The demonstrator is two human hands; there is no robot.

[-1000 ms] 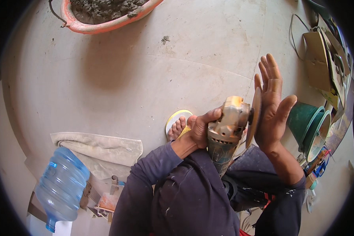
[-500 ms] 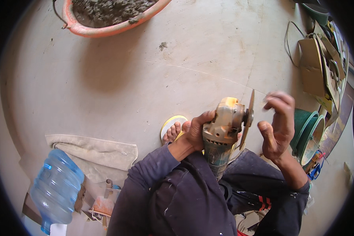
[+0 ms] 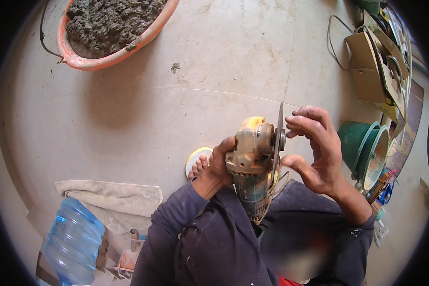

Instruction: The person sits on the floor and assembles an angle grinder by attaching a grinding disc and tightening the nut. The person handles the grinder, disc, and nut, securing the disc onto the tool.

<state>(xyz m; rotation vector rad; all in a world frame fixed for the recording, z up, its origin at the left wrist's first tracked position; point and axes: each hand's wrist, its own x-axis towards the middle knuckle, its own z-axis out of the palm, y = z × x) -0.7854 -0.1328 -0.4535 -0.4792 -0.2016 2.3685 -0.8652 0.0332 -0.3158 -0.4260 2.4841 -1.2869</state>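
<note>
item: angle grinder (image 3: 250, 162), yellow-and-teal body, dusty, being held at lap height over the person's knees, its head pointing up and away, its tail and cord running down toward the dark trousers. thin cutting disc (image 3: 278, 138) is sitting on the spindle, seen nearly edge-on, upright.

left hand (image 3: 220, 159): wrapping around the left flank of the grinder body, fingers closed on the housing, steadying it.

right hand (image 3: 317, 152): hovering at the disc's hub, fingers curled and partly spread, fingertips (image 3: 295, 125) reaching onto the centre nut beside the disc; whether they are actually pinching the nut cannot be told from this angle.

step in hand, as judged: the person is working the disc fastening by hand, tightening or loosening it; which way cannot be told.

next move, as judged: it is calling for a firm hold on the body so the spindle is not turning with the nut, and for fingers keeping to the hub and off the disc's edge.

surroundings: concrete floor (image 3: 214, 86); orange basin of grey mortar (image 3: 110, 28) well apart at top left; blue water bottle (image 3: 73, 240) and folded sack (image 3: 114, 200) at lower left; a bare foot on a yellow sandal (image 3: 195, 159) just beside the left hand; green buckets (image 3: 364, 148) near the right hand; cardboard and cable (image 3: 367, 62) at upper right.
</note>
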